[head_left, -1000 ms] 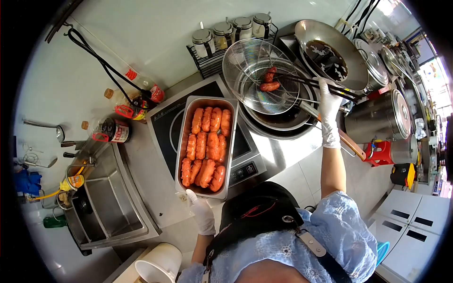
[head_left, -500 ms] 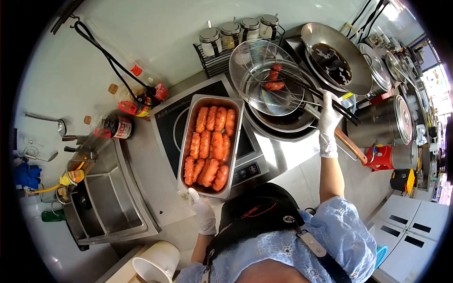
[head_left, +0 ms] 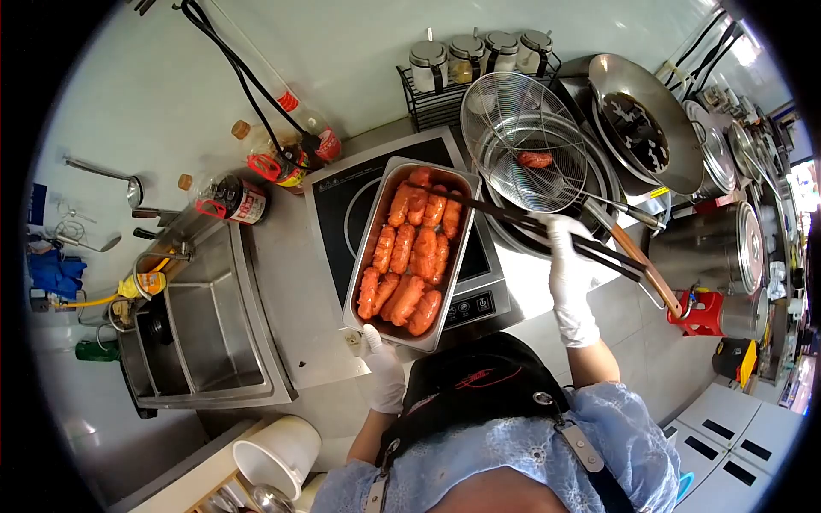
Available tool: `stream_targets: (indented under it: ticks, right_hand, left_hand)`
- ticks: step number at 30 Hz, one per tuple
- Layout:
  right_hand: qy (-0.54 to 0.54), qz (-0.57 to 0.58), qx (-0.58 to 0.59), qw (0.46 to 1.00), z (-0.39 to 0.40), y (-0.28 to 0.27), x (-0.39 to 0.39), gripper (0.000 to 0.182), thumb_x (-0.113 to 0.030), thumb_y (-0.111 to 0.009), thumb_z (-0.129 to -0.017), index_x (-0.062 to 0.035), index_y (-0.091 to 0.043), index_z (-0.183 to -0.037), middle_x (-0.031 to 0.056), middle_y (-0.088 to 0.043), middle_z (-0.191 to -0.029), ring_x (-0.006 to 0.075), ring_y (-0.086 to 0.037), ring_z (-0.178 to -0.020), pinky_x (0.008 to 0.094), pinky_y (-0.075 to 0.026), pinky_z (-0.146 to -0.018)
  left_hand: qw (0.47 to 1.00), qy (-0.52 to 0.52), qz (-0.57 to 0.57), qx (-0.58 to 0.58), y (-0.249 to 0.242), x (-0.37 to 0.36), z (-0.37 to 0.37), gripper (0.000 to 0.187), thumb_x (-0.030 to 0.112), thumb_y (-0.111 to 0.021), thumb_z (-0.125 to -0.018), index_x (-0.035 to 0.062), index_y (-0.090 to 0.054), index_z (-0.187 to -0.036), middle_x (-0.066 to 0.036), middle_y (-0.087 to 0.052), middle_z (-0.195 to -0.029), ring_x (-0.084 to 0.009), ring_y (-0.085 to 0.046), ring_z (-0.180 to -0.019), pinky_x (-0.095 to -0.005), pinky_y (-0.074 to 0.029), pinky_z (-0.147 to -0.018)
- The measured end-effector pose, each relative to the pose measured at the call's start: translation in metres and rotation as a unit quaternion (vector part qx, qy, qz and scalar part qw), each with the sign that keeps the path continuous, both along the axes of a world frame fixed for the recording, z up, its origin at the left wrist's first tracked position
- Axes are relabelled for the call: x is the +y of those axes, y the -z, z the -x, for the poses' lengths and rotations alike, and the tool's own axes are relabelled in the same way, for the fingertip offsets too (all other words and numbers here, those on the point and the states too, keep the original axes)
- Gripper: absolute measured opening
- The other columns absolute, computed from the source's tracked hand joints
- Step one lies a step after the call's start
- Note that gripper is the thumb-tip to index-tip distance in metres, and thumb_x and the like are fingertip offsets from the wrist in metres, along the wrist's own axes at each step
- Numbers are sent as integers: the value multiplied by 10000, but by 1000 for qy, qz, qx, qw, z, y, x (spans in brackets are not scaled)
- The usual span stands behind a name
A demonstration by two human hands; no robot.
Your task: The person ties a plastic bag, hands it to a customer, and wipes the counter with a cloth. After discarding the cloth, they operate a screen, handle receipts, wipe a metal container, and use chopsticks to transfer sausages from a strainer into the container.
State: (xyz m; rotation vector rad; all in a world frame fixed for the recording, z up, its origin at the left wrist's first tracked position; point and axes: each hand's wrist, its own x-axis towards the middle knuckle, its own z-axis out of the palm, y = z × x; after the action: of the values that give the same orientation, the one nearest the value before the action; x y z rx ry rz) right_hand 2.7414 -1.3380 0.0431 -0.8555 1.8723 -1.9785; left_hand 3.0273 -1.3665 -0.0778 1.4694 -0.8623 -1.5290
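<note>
My right hand [head_left: 568, 286], in a white glove, is closed around long dark chopsticks [head_left: 505, 213]. Their tips reach over the far end of a rectangular metal tray [head_left: 351, 318], at a reddish sausage [head_left: 420, 177] there. Rows of similar glossy sausages fill the tray. At its near left corner my left hand [head_left: 385, 376], gloved as well, grips the rim with the thumb on top; the other fingers are hidden underneath. Right of the tray, a wire mesh strainer [head_left: 505, 184] rests over a pan, with one sausage [head_left: 535, 160] inside.
Under the tray is a black induction cooktop [head_left: 342, 184]. A wok [head_left: 676, 175] with dark liquid stands at the back right, near a large lidded pot [head_left: 705, 248]. Spice jars [head_left: 428, 64] sit on a rack along the wall. Bottles [head_left: 233, 198] and a sink [head_left: 214, 325] are at left.
The chopsticks have moved left from the strainer to the tray's far end. One of the two sausages has left the strainer, and another now lies at the tray's far end. The view has shifted.
</note>
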Motion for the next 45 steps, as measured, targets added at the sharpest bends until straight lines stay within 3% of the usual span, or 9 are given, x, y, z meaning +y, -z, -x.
stream_targets:
  ticks: [5, 9, 11, 13, 17, 27, 31, 35, 45]
  right_hand:
    - [-58, 0, -85, 995, -17, 2, -3, 134, -88, -605, -879, 25, -659, -928, 111, -671, -911, 169, -613, -877, 281, -472, -849]
    - [-3, 45, 107, 993, 33, -18, 31, 171, -91, -557, -904, 64, -627, -917, 164, -664, -936, 243, -628, -909, 351, -459, -893]
    - [32, 67, 113, 991, 67, -17, 41, 130, 15, -511, -875, 55, -633, -898, 148, -665, -961, 219, -625, -930, 321, -457, -902]
    - [33, 31, 122, 991, 99, -8, 46, 123, 3, -528, -875, 50, -630, -926, 144, -668, -955, 205, -626, -927, 310, -460, -896]
    - [25, -76, 111, 991, 145, 17, 37, 133, -101, -589, -883, 8, -655, -921, 82, -676, -917, 137, -609, -835, 265, -469, -798]
    - [8, -93, 157, 983, 187, 26, 18, 200, -196, -642, -868, -11, -688, -926, 38, -671, -855, 126, -583, -774, 263, -467, -743]
    - [82, -86, 162, 980, 209, 50, 17, 180, -176, -648, -864, -7, -685, -916, 34, -667, -857, 118, -580, -743, 249, -468, -719]
    - [121, 53, -21, 991, 209, 61, 23, 189, -176, -692, -827, 0, -667, -892, 46, -658, -848, 113, -582, -726, 252, -489, -678]
    - [167, 178, -138, 960, 179, 73, 49, 231, -130, -613, -877, 0, -556, -1059, 87, -612, -951, 174, -628, -805, 342, -585, -683]
  left_hand:
    - [999, 0, 1, 42, 9, -1, -3, 574, 434, -374, -979, -44, -425, -1293, -100, -533, -1185, -163, -506, -1038, -272, -410, -899]
    - [999, 7, -34, 21, 30, 0, -13, 608, 447, -358, -977, -55, -379, -1320, -137, -464, -1300, -209, -453, -1166, -311, -357, -995]
    - [993, -71, 69, 70, 25, -1, 4, 473, 330, -365, -1003, -44, -445, -1282, -69, -585, -933, -130, -504, -804, -281, -426, -762]
    - [997, 9, 35, 73, 4, 2, 4, 605, 425, -344, -986, -75, -356, -1327, -161, -430, -1337, -233, -427, -1213, -315, -334, -1018]
    - [991, 74, -13, -112, -24, 2, 3, 567, 406, -341, -993, -85, -423, -1264, -158, -527, -1217, -225, -516, -1090, -301, -406, -932]
    - [998, 11, 30, -49, 7, 1, 2, 522, 376, -377, -990, -88, -460, -1216, -143, -544, -1174, -203, -542, -1037, -295, -441, -890]
    - [995, -41, 90, -31, 16, 1, 4, 565, 446, -382, -977, -69, -522, -1164, -22, -537, -862, -88, -454, -747, -230, -403, -689]
    - [999, -2, 33, -18, -7, 3, 6, 495, 354, -391, -989, -70, -451, -1235, -145, -524, -1218, -211, -517, -1098, -311, -420, -942]
    - [997, 9, -27, -73, -28, 4, 10, 512, 397, -385, -984, -51, -486, -1211, -103, -592, -1094, -161, -552, -969, -268, -440, -839]
